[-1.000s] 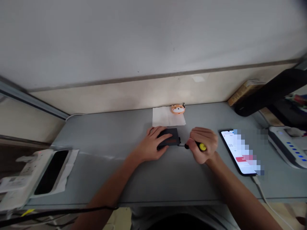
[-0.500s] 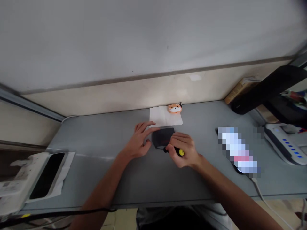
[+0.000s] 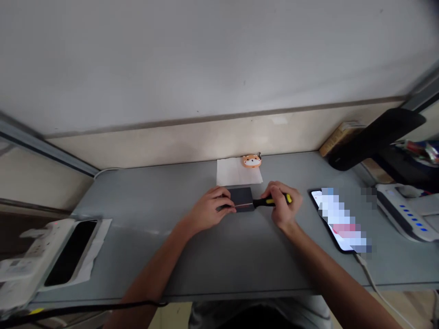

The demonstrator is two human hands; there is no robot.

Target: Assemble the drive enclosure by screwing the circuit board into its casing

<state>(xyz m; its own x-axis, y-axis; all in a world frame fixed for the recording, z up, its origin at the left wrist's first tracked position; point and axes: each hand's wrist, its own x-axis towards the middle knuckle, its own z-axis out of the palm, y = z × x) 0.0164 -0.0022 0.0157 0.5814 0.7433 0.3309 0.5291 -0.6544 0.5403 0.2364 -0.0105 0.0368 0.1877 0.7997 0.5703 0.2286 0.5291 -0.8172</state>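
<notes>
A dark, flat rectangular box [image 3: 243, 196] lies on the grey desk, a thin reddish line running along its near side. My left hand [image 3: 214, 206] is closed on its left end, fingers over the top and thumb at the near edge. In my right hand [image 3: 285, 201] is a screwdriver [image 3: 265, 201] with a black and yellow handle. It points left, and its front end meets the right side of the box; the tip itself cannot be made out.
Behind the box, white paper [image 3: 231, 172] carries an orange animal-faced case [image 3: 252, 161]. To the right are a lit phone [image 3: 338, 224] on a cable, a power strip [image 3: 408, 212] and a black cylinder [image 3: 373, 139]. A dark-screened phone [image 3: 71, 252] lies at the left.
My right hand has moved right, and the screwdriver now lies level against the box's right side. My left hand, spread before, has closed on the box's left end.
</notes>
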